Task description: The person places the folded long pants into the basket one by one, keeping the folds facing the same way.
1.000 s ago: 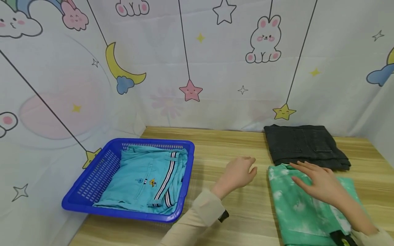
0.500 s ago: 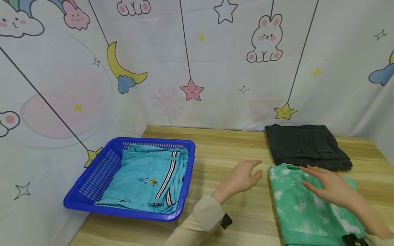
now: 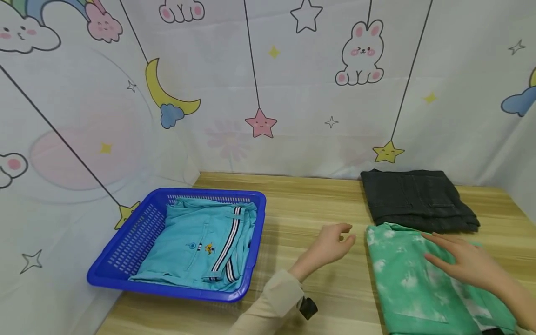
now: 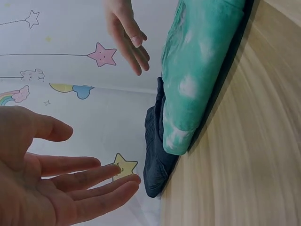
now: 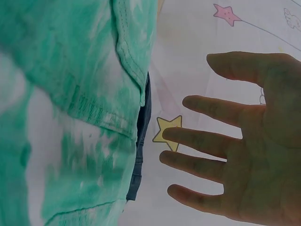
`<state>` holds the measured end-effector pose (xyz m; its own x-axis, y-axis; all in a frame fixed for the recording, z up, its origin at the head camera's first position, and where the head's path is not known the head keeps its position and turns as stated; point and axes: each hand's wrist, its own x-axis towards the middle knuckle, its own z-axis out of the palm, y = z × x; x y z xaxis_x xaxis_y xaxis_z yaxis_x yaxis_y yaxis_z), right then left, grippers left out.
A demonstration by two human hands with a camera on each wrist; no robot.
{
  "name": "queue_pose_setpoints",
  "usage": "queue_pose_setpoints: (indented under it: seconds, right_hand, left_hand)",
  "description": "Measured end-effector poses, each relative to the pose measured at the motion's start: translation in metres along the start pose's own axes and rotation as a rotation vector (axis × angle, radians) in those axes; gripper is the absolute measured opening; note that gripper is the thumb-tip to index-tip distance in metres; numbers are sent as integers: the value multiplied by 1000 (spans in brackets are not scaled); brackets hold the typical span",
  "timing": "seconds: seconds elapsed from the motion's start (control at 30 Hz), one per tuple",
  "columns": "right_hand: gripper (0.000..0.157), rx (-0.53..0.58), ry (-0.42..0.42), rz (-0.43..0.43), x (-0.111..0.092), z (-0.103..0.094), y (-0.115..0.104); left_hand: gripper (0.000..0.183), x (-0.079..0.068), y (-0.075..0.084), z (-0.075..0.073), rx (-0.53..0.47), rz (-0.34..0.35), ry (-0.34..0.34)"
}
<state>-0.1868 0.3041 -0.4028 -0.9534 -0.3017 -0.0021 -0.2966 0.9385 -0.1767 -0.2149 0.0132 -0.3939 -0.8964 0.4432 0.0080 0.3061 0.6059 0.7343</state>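
A folded green garment point(image 3: 412, 279) with white tie-dye patches lies on the table at the right. Above its right part hovers my right hand point(image 3: 469, 263), fingers spread and holding nothing. Stitched seams and a pocket-like edge show on the garment in the right wrist view, beside the straight fingers point(image 5: 197, 141). My left hand point(image 3: 328, 244) is held over the table between the basket and the green garment, its fingers relaxed and slightly bent. The left wrist view shows its palm point(image 4: 37, 197) with nothing in it.
Folded dark trousers point(image 3: 418, 197) lie behind the green garment, close to its far edge. A blue plastic basket point(image 3: 180, 294) at the left holds folded turquoise trousers point(image 3: 180, 251) with a striped band. A cartoon-printed white curtain point(image 3: 301, 93) borders the wooden table point(image 3: 301, 195).
My right hand has moved to the right over the green garment, uncovering more of it. The left hand has shifted slightly right. The basket and dark trousers stay put.
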Motion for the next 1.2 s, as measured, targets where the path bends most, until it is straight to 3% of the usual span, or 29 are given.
queue_pose_setpoints:
  seconds: [0.27,0.5,0.8,1.0,1.2]
  right_hand:
    - [59,1,-11,10,-8,3,11]
    - [62,19,-39,56,-16,6,22]
    - [62,37,-53,86,-22,6,29]
    - [62,75,-74,127,-23,10,38]
    - [63,97,-91,155,-25,14,49]
  left_hand:
    - [37,-4,-2,8,-36,-42,-33]
    - [36,-7,-3,15,-112,-35,-65]
    - [35,-8,-2,23,-193,-68,-41]
    - [35,-8,-2,31,-323,-161,-19]
    - [36,-9,-3,36,-468,-269,-44]
